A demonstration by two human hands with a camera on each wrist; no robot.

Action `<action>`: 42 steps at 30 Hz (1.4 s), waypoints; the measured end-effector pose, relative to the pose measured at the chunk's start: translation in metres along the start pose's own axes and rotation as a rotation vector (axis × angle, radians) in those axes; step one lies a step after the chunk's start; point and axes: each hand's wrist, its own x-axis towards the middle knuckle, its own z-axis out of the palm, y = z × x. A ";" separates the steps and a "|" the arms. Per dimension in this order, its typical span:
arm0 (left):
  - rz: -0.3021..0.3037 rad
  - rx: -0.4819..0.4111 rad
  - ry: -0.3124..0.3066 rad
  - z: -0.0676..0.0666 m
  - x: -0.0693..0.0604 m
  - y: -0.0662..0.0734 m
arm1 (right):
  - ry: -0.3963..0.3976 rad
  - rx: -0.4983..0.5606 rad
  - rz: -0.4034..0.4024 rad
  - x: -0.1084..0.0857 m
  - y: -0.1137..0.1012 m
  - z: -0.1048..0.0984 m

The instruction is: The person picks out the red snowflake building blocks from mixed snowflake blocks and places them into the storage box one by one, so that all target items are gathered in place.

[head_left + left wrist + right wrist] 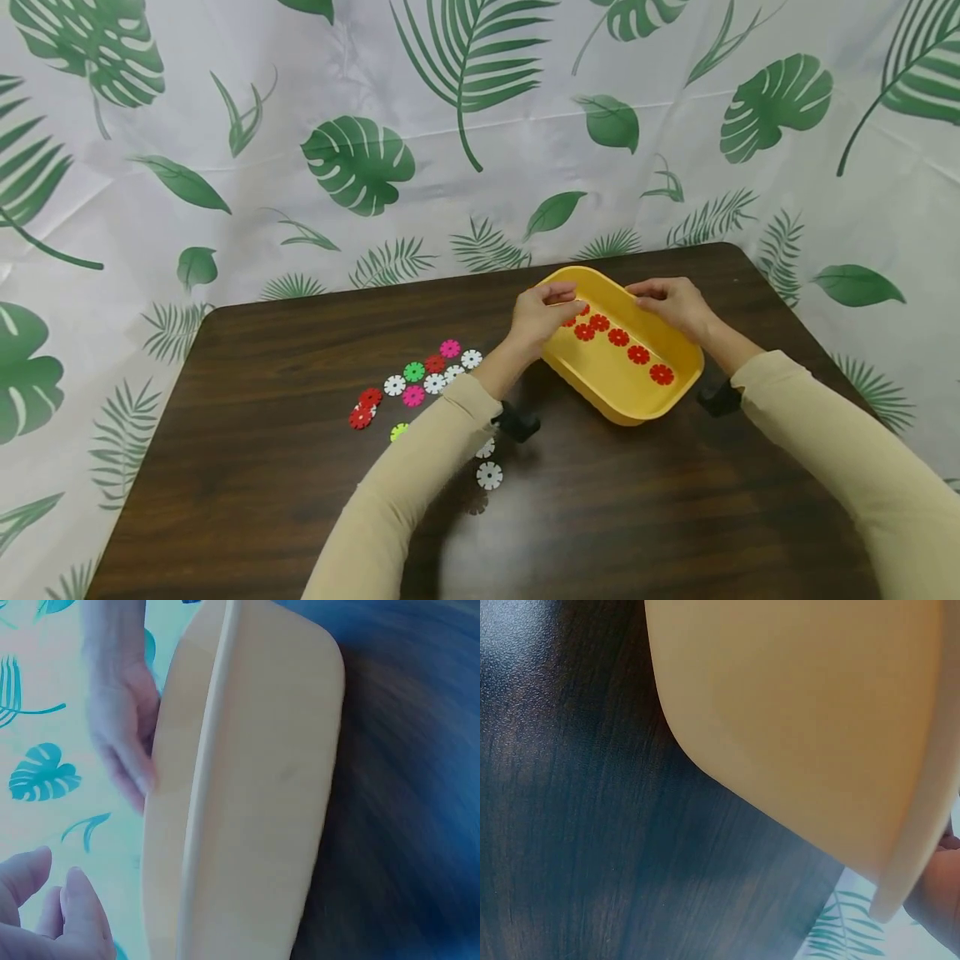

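Observation:
A yellow plastic tub (pixel 604 368) stands on the table in the head view, with several red notched discs (pixel 638 355) spread over its floor. My left hand (pixel 542 317) is above the tub's left end, close to some of the red discs. In the left wrist view the left thumb and fingers (pixel 81 911) are apart, with nothing between them. My right hand (pixel 675 304) grips the tub's far right rim, thumb on the inner side. The tub's outer wall (pixel 795 727) fills much of the right wrist view.
Left of the tub, several loose discs lie on the dark wooden table (pixel 247 467): white (pixel 490 476), pink (pixel 450 348), green (pixel 414 372), red (pixel 361 417) and yellow-green. My left forearm hides part of this group. A leaf-print cloth (pixel 262 208) hangs behind.

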 end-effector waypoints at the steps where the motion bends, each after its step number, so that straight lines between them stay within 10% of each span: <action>1: 0.002 0.004 0.002 -0.006 -0.002 0.002 | 0.000 -0.002 0.000 0.000 0.000 0.000; 12: 0.026 -0.049 0.040 -0.082 -0.022 -0.003 | 0.000 -0.006 -0.002 0.002 -0.003 -0.003; 23: -0.026 0.122 0.132 -0.152 -0.039 -0.034 | -0.006 0.000 -0.008 0.003 0.000 -0.003; 42: 0.016 0.428 0.233 -0.180 -0.044 -0.066 | -0.003 0.001 -0.012 0.001 0.004 0.001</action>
